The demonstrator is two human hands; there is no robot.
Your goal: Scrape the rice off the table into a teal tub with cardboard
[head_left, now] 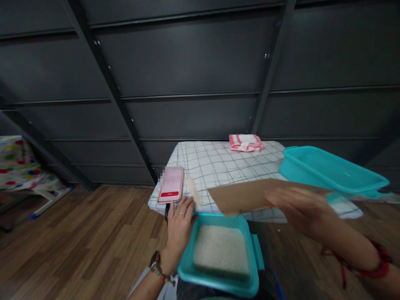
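My left hand [181, 223] lies at the table's near left edge with its fingers stretched out. Its fingertips are beside a small pile of rice-like grains [193, 191] and just below a pink-framed phone [171, 184]. My right hand [293, 204] grips a flat piece of brown cardboard [240, 196] above the table's front edge; the thumb is hidden. Below and between my hands, a teal tub [215, 284] rests at my lap. Pale grains that look like rice [221, 250] fill much of it.
A checked cloth [206, 160] covers the small table. On its right side stands a second teal tub [331, 166]. A folded pink-and-white striped towel [245, 142] lies at the back. Dark panels [187, 58] rise behind; another table with a dotted cover [18, 166] stands far left.
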